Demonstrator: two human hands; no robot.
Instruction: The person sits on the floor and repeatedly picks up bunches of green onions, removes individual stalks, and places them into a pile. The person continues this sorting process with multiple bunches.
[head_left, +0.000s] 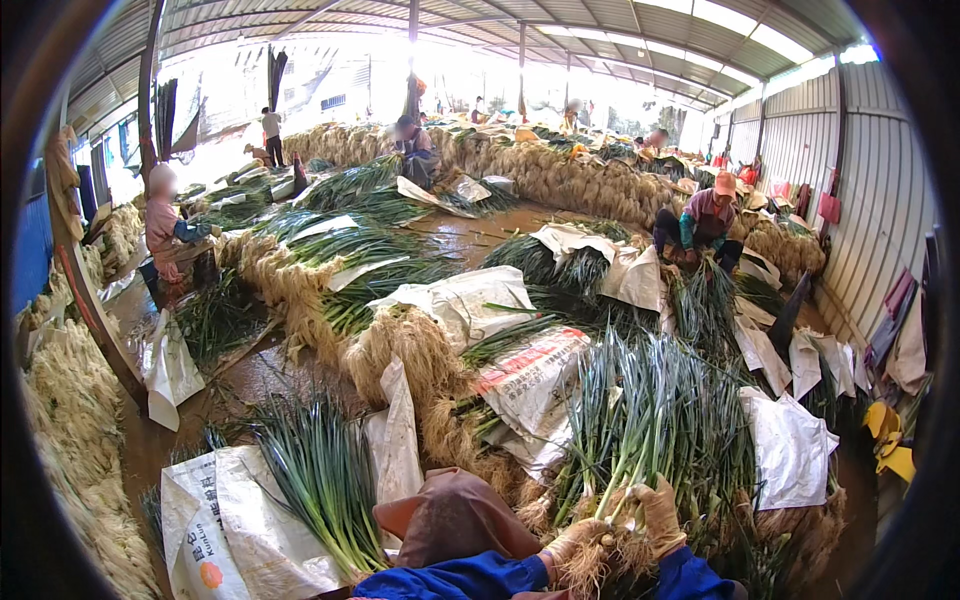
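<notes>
My left hand, in a pale work glove, grips the white lower ends of a few green onions just above their roots. Beside it my gloved right hand is closed around stalks of the same handful. Tangled tan roots hang below both hands. Behind them leans a thick heap of green onions with long leaves. A white woven sack lies over its right side. Left of my knee, a bundle of trimmed-looking green onions rests on a printed white sack.
Rows of root-on green onions and sacks stretch ahead over a wet floor. A co-worker bends over a bundle at right; another person sits at left. A leaning post stands left; a yellow object is at right.
</notes>
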